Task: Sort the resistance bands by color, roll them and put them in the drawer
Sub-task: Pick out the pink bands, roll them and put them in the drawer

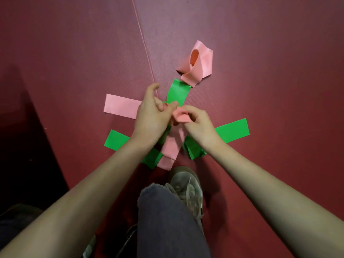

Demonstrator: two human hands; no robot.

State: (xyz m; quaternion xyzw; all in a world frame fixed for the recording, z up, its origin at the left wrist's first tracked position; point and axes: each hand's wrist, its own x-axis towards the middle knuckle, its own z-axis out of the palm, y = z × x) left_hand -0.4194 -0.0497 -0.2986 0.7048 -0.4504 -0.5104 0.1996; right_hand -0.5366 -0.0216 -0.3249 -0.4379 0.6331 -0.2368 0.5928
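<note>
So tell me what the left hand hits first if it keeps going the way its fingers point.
Probably the green band lying just beyond the left hand, though depth is unclear; the crumpled pink band sits further along.

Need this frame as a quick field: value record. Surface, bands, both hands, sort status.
surface: dark red mat
pink bands: flat strip at left; crumpled one farther off
green bands: strips crossing under the hands
left hand: pinching the held pink band
right hand: pinching the same band
sort status: colours mixed, none rolled
drawer: not visible
</note>
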